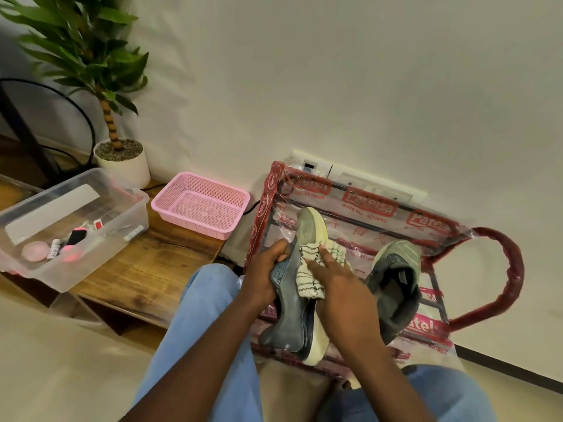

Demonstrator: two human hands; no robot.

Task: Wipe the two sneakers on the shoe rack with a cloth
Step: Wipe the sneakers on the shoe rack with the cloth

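Centre frame, the left hand [265, 278] grips one sneaker [297, 312] by its soft collar; it looks light and stiff-soled, so that hold suits. The right hand [344, 287] presses the limp cloth [307, 280] flat-fingered against its side. The second sneaker [396, 281] lies right, on the shoe rack [515, 269]

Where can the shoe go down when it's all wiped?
There's bare rack behind the held sneaker, up to the wall sockets, and bare wood on the bench in front of the pink basket, beside the clear box. It's crowded on the rack's right, where the other sneaker lies, and inside the clear box.
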